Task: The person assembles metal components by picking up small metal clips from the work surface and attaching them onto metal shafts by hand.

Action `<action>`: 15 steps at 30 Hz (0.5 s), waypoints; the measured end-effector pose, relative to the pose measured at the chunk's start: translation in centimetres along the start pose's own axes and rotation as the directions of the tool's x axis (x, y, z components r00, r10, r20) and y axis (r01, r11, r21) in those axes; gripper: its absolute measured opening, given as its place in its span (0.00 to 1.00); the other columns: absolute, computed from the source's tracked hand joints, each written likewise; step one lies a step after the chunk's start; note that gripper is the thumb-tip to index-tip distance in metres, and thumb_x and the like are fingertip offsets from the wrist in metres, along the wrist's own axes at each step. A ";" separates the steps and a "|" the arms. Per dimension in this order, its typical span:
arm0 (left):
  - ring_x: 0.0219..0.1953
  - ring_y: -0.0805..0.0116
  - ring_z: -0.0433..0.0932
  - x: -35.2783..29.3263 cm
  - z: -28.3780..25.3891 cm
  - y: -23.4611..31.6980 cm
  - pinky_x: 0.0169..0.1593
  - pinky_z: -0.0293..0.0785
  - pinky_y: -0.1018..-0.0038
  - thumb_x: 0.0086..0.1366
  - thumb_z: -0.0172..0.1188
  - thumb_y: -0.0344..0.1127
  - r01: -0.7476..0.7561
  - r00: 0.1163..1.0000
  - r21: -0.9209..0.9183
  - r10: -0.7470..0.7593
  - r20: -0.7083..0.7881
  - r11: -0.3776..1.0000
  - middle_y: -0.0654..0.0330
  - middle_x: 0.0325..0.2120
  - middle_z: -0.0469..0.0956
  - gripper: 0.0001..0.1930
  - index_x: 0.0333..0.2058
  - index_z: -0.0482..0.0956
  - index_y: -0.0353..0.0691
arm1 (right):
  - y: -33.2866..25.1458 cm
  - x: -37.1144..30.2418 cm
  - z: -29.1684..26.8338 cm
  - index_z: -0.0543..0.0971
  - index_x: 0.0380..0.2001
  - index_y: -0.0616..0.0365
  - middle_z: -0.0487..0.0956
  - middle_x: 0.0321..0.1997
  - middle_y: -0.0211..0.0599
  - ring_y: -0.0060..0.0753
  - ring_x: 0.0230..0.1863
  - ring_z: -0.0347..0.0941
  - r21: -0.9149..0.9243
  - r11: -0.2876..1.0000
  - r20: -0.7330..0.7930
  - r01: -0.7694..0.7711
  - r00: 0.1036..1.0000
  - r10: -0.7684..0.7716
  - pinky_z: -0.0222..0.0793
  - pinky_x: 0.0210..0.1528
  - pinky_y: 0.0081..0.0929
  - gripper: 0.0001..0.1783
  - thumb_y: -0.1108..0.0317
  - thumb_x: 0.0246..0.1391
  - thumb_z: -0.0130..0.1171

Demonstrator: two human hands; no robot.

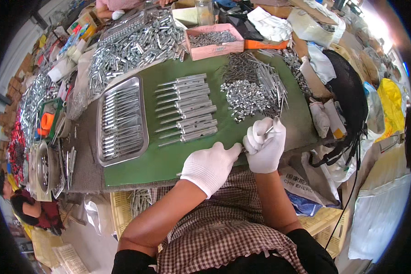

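Both my hands wear white knit gloves and meet over the front edge of the green mat [137, 176]. My left hand [211, 166] is closed, palm down, around a slim metal part, of which only a short end shows beside the wrist. Fingers curled, my right hand [266, 145] pinches a thin metal rod [281, 111] that points up and away. Beyond them lie several metal tubes with thin shafts [194, 109], stacked in a column. Right of these is a heap of small shiny metal fittings [246, 97], with dark pins [240, 67] and long slim rods [270, 81] against it.
A steel tray [145, 132] with a row of thin-shafted parts stands at the mat's left. Behind it spreads a large pile of metal tubes [137, 45]. A pink box [217, 49] of small parts is at the back. A black mesh bag [347, 86] lies right. Another person sits far left.
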State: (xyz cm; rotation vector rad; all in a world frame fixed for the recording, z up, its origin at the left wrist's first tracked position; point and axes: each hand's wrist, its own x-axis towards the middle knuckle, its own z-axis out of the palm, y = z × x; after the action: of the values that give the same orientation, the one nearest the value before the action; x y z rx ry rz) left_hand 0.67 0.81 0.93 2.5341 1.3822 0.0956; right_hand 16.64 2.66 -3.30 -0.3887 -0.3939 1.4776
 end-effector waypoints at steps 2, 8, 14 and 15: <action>0.24 0.52 0.79 -0.2 0.2 -0.2 0.27 0.77 0.58 0.68 0.52 0.42 -0.002 1.000 -0.004 0.002 -0.004 1.000 0.55 0.24 0.73 0.13 0.50 0.73 0.54 | 0.4 -0.3 0.2 0.70 0.19 0.57 0.56 0.13 0.25 0.22 0.12 0.48 0.002 1.000 -0.044 0.015 0.999 -0.015 0.42 0.15 0.25 0.28 0.49 0.67 0.40; 0.23 0.53 0.79 -0.6 0.0 -0.2 0.26 0.76 0.59 0.68 0.53 0.42 -0.008 0.999 0.002 0.008 0.039 1.000 0.55 0.24 0.73 0.13 0.50 0.73 0.55 | 0.7 -0.9 0.5 0.66 0.16 0.57 0.55 0.12 0.25 0.22 0.12 0.47 -0.059 0.996 0.059 0.062 0.997 -0.058 0.39 0.15 0.25 0.28 0.50 0.66 0.40; 0.25 0.53 0.82 -0.2 0.0 -0.1 0.28 0.79 0.60 0.64 0.52 0.34 -0.042 0.996 -0.019 0.044 0.080 0.999 0.53 0.25 0.75 0.15 0.50 0.74 0.43 | 1.5 -0.9 0.7 0.65 0.10 0.59 0.57 0.12 0.26 0.20 0.13 0.47 -0.490 0.848 0.098 0.203 0.979 -0.178 0.39 0.18 0.25 0.36 0.47 0.68 0.37; 0.23 0.54 0.80 -0.2 0.5 -0.1 0.26 0.77 0.60 0.65 0.53 0.37 -0.031 0.999 -0.018 0.031 0.016 0.999 0.55 0.25 0.75 0.13 0.48 0.74 0.44 | 1.5 -0.8 0.4 0.65 0.10 0.59 0.57 0.12 0.26 0.20 0.13 0.47 -0.491 0.848 0.095 0.200 0.980 -0.176 0.39 0.18 0.25 0.36 0.47 0.68 0.37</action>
State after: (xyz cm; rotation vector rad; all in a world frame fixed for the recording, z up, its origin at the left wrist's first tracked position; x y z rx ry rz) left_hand 0.58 0.53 0.42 2.5366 1.3301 0.0926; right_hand 15.06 1.93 -3.70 -0.7076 -0.8381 1.1791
